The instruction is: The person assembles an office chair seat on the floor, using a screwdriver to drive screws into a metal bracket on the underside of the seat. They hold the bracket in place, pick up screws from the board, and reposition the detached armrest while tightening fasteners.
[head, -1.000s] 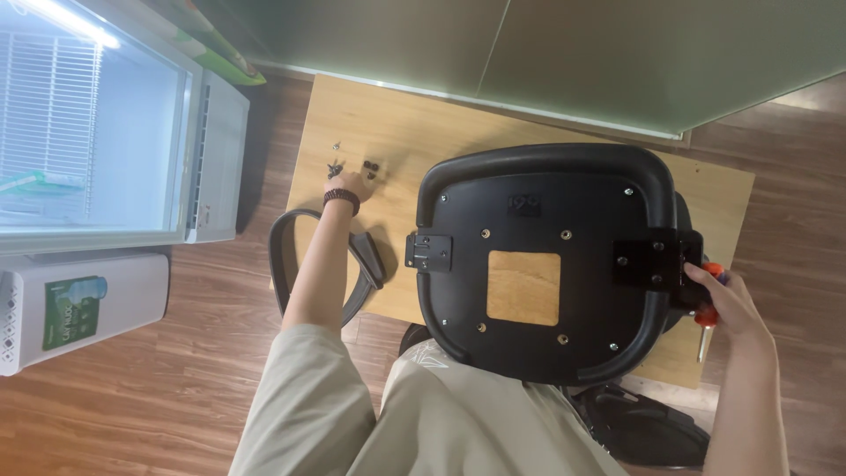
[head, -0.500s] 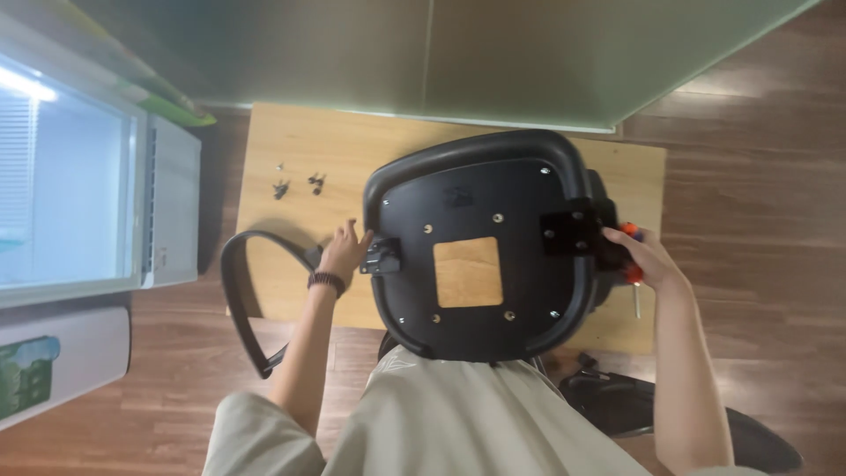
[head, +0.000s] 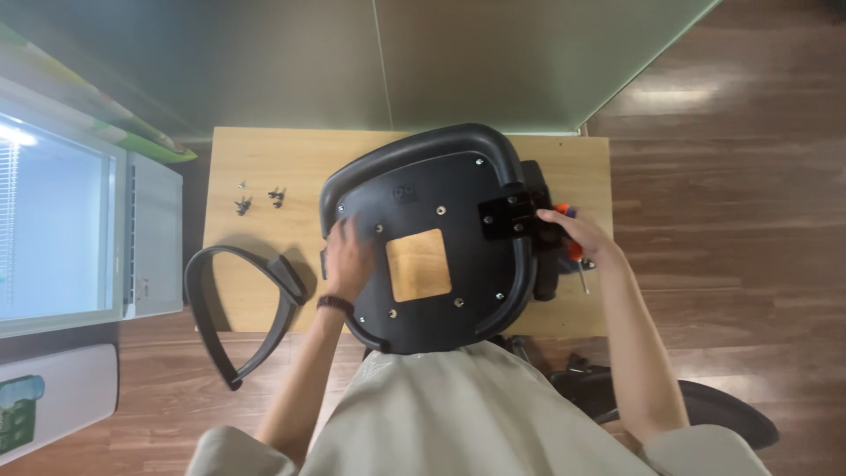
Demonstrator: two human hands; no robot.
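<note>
Fabric of the person's beige clothes fills the near edge. Just beyond, the left hand [head: 348, 260] has come back from the screws [head: 260, 200] and now lies flat on the left side of the black seat [head: 423, 238], fingers loosely spread. The right hand [head: 577, 234] stays at the right bracket [head: 507, 214], fingers curled round an orange screwdriver [head: 573, 251]. The seat lies upside down on the table [head: 264, 167], so fastening seems to go on at the right. The loose armrest [head: 238, 308] is further left, the screws beyond it.
</note>
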